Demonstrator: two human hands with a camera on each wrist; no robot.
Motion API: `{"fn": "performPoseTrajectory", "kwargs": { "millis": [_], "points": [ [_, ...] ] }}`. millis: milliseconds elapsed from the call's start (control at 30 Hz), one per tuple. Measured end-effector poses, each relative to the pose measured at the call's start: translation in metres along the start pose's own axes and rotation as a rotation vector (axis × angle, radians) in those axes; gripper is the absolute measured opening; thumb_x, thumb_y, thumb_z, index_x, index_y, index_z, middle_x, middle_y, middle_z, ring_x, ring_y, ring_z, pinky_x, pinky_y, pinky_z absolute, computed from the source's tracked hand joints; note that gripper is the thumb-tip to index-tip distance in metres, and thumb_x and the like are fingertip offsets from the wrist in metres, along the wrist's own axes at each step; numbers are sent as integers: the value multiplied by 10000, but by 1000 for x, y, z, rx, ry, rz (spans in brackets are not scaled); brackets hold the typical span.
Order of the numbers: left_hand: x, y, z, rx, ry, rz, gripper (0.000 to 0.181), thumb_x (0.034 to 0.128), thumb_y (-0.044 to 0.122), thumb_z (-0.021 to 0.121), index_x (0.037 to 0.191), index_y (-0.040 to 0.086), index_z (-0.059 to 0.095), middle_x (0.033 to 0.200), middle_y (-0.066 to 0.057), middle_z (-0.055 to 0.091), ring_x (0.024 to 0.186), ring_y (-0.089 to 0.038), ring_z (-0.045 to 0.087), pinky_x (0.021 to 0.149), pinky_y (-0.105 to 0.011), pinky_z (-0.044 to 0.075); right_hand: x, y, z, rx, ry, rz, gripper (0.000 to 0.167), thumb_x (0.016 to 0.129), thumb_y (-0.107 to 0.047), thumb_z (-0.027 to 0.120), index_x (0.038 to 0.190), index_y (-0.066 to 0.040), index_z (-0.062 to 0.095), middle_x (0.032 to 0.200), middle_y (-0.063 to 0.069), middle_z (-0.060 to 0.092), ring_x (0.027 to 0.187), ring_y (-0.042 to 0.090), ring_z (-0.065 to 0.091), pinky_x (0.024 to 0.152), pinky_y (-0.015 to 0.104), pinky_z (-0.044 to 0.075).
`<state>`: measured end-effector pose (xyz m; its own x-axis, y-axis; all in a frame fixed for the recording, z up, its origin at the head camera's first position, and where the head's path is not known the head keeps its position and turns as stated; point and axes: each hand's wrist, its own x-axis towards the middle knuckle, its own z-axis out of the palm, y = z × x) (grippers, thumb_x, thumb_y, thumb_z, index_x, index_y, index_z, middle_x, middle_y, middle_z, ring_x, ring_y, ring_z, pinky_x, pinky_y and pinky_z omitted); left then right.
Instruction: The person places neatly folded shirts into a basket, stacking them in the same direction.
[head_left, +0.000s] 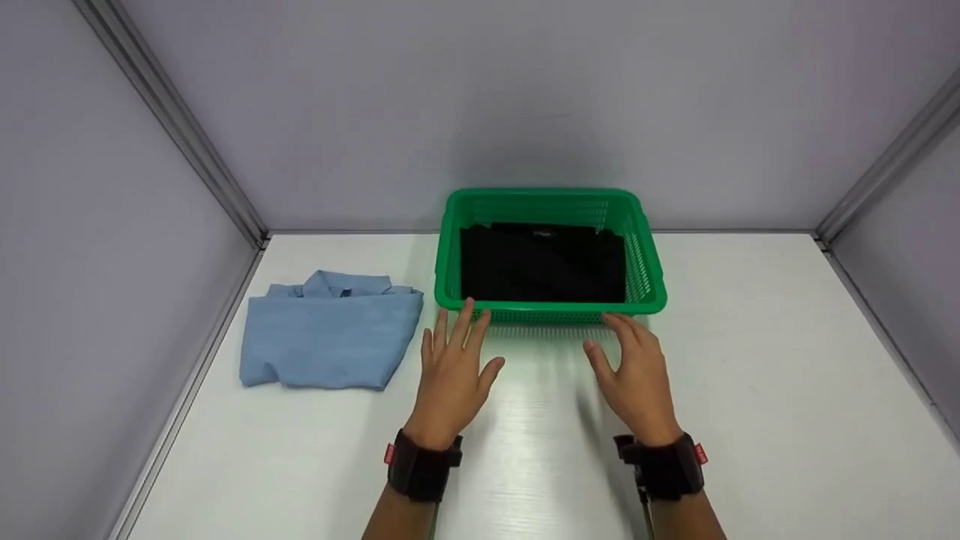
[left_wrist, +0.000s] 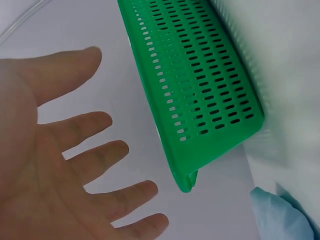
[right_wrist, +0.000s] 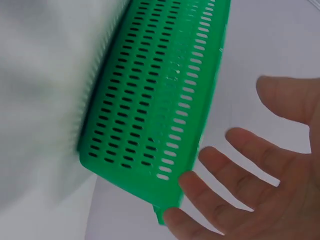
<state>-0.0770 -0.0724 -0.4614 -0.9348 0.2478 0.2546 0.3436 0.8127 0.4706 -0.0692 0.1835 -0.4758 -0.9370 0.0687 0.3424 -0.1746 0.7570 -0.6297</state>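
A green plastic basket (head_left: 551, 307) with slotted walls stands at the back of the white table, and a folded black garment (head_left: 544, 262) lies inside it. My left hand (head_left: 452, 382) is spread just in front of the basket's near left corner, holding nothing. Near the front right part of the rim is my right hand (head_left: 637, 379), its fingers extended and nothing in its grasp. Both wrist views show the slotted basket wall (left_wrist: 200, 75) beyond spread fingers. Whether any fingertip touches the rim I cannot tell. Left of the basket lies a folded light blue collared shirt (head_left: 330, 337).
Grey-white panels (head_left: 540, 97) enclose the table (head_left: 765, 360) at the back and both sides, with metal framing (head_left: 187, 127) at the corners. The basket stands close to the back panel. Each wrist wears a black strap (head_left: 424, 466).
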Motion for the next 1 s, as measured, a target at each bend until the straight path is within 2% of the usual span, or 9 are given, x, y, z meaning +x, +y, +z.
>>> {"fn": "performPoseTrajectory", "kwargs": {
  "millis": [200, 300, 767, 1000],
  "points": [
    [-1, 3, -6, -1, -61, -10, 674, 1030, 343, 693, 1609, 109, 441, 1736, -157, 299, 1592, -536, 216, 1232, -758, 216, -1, -8, -17, -61, -193, 11, 568, 1025, -280, 710, 1487, 15, 561, 1563, 268, 513, 1472, 462, 463, 1207, 643, 367],
    [-2, 3, -8, 2, -84, -14, 680, 1029, 344, 694, 1613, 114, 436, 1735, -165, 298, 1591, -533, 220, 1234, -756, 215, -1, -8, -17, -64, -243, 9, 581, 1023, -299, 711, 1492, 8, 560, 1567, 257, 517, 1478, 448, 467, 1213, 637, 368],
    [-6, 0, -7, 13, -119, -24, 676, 1024, 337, 701, 1606, 109, 445, 1730, -172, 308, 1589, -529, 229, 1232, -752, 222, -4, -11, -8, -56, -257, -32, 615, 1007, -305, 734, 1499, 15, 550, 1553, 252, 537, 1471, 453, 474, 1217, 618, 379],
    [-7, 0, -3, -1, -137, -18, 679, 1027, 334, 696, 1610, 101, 438, 1729, -181, 304, 1590, -534, 221, 1231, -759, 212, -10, -17, -1, -115, -288, -53, 692, 992, -329, 748, 1555, -17, 491, 1624, 265, 452, 1530, 545, 350, 1206, 752, 283]
  ]
}}
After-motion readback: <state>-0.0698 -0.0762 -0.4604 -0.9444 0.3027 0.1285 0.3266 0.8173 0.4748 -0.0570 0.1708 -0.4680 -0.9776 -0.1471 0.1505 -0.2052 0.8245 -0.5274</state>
